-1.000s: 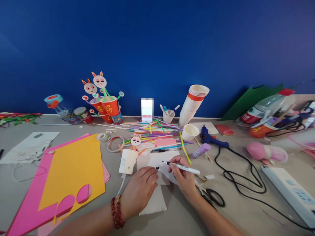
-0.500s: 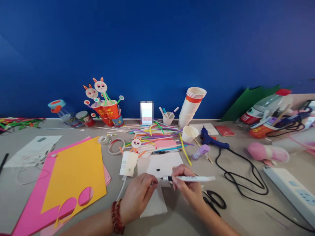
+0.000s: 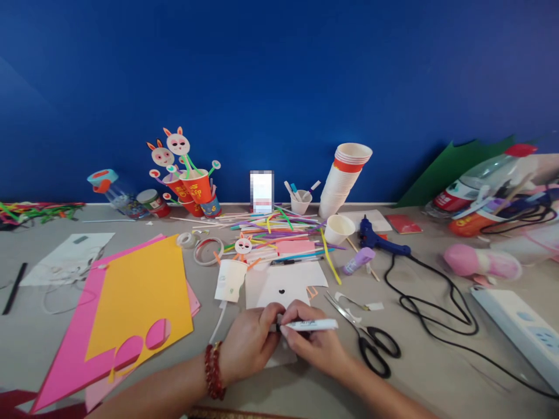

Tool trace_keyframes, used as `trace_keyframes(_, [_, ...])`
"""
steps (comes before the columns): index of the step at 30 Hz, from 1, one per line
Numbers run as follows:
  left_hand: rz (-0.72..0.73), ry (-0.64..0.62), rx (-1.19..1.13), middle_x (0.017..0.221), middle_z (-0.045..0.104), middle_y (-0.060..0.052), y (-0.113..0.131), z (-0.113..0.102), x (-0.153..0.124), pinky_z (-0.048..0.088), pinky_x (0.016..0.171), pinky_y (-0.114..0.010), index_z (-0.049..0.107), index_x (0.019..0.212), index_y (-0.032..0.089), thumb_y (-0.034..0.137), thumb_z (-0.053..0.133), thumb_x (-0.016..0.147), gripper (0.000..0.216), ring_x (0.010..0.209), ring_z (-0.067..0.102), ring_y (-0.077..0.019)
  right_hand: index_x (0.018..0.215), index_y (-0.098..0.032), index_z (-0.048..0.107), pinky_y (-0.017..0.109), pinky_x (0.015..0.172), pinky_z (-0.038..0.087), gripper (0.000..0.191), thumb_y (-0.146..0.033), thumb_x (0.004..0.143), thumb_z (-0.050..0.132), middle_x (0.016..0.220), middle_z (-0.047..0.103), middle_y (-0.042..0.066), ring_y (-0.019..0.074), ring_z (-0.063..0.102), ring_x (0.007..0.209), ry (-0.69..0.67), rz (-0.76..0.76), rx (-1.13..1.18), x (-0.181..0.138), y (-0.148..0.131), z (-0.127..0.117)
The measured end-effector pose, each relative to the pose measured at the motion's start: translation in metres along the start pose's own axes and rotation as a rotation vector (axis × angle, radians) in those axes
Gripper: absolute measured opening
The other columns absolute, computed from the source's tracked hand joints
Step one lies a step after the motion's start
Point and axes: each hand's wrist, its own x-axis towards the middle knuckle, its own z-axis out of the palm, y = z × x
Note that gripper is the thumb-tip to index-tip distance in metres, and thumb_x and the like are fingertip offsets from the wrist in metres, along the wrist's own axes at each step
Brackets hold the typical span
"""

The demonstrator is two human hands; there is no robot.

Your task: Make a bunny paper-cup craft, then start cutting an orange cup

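Note:
My right hand (image 3: 315, 343) grips a white marker (image 3: 317, 325), its black end pointing left. My left hand (image 3: 251, 337), with a red bead bracelet at the wrist, is closed, fingertips meeting the marker's front end. A small dark piece that looks like the marker's cap shows between its fingers, mostly hidden. Both hands are over white paper (image 3: 262, 288). A small black heart-like shape (image 3: 282, 291) is on the paper just beyond the fingers. Left of it lies a white paper cup (image 3: 231, 281) with a rabbit face (image 3: 243, 245) and orange strips attached.
Scissors (image 3: 364, 337) lie right of my hands, near a purple glue stick (image 3: 358, 261). A blue glue gun (image 3: 384, 241) trails a black cord. Yellow card (image 3: 144, 279) over pink sheets spreads left. Pipe cleaners, stacked cups (image 3: 343, 180) and finished rabbit cups (image 3: 196, 186) stand behind.
The marker has moved left with my right hand, so its tip end now meets my left fingertips. Both hands are touching. The scissors show more fully, and the view has shifted slightly.

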Motion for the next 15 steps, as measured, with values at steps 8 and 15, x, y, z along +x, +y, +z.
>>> trace_keyframes(8, [-0.079, 0.143, -0.528, 0.103, 0.063, -0.008, 0.008, -0.009, -0.011, 0.051, 0.066, -0.027, 0.046, 0.124, 0.020, 0.039, 0.046, 0.094, 0.036, 0.073, 0.059, -0.0152, 0.081, -0.023, 0.064, 0.023, 0.062, 0.049, 0.008, -0.026, 0.086, 0.060, 0.072, 0.069, 0.001, 0.0148, 0.064, 0.063, -0.033, -0.089, 0.010, -0.008, 0.001, 0.004])
trace_keyframes(15, [0.002, 0.184, -0.797, 0.110, 0.059, -0.010, 0.001, -0.003, -0.009, 0.047, 0.066, -0.030, 0.062, 0.103, 0.018, 0.053, 0.033, 0.098, 0.046, 0.066, 0.050, -0.0131, 0.086, -0.025, 0.058, 0.027, 0.073, 0.053, 0.011, -0.026, 0.088, 0.047, 0.075, 0.072, 0.002, 0.0161, 0.068, 0.073, -0.170, -0.379, -0.104, -0.016, 0.001, 0.021])
